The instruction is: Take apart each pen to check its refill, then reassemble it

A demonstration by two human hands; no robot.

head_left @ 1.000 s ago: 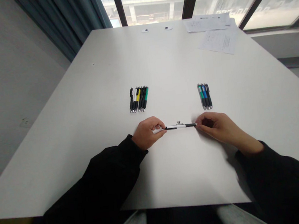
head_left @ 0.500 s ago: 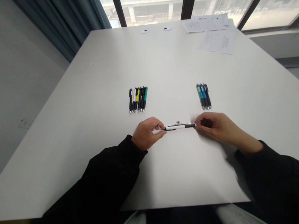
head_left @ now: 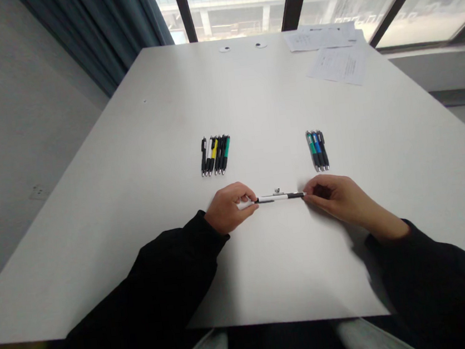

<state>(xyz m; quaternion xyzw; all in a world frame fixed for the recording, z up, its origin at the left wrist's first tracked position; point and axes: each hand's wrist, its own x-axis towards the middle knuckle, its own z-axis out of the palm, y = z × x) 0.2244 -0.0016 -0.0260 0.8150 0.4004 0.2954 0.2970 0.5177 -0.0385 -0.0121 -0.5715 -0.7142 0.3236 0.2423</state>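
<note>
A white pen (head_left: 275, 198) with a black grip lies level between my hands, its clip end to the left and its tip to the right. Thumb and fingers of my left hand (head_left: 230, 208) pinch the clip end. At the tip, my right hand (head_left: 336, 199) closes its thumb and fingertips on the pen. Just behind the pen sits a small metallic piece (head_left: 277, 190), too small to name. Beyond my left hand is a row of several pens (head_left: 215, 155), black, white, yellow and green. A smaller group of pens (head_left: 317, 151), green, blue and black, lies beyond my right hand.
The white table (head_left: 285, 269) spreads out on all sides, its front edge close to my body. Printed papers (head_left: 335, 64) lie at the far right corner. Two small white ovals with dark centres (head_left: 224, 49) are near the back edge, below the windows.
</note>
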